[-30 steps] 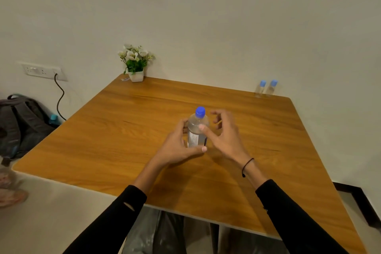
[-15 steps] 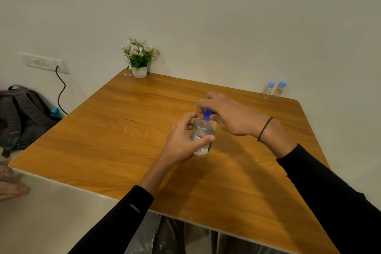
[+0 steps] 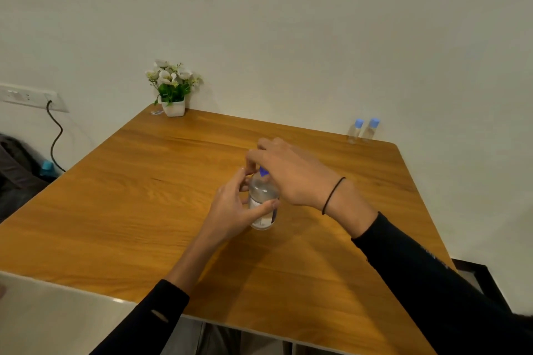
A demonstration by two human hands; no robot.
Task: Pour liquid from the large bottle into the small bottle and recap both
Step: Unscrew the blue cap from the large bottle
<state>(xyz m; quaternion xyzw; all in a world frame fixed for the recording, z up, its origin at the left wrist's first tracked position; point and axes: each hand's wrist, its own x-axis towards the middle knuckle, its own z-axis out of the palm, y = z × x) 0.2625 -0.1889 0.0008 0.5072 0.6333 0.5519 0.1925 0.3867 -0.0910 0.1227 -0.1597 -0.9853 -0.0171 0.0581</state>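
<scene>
Bottle between hands, upright.

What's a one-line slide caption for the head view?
Left hand grips the large bottle upright on the wooden table while the right hand grasps its blue cap.

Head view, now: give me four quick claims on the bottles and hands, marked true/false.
1. The left hand grips the large bottle, which stands on the table. True.
2. The right hand rests flat on the table. False: its fingers are curled over the blue cap.
3. Two small bottles stand capped at the far right corner. True.
4. The flower pot stands beside the small bottles. False: it is at the far left corner.
</scene>
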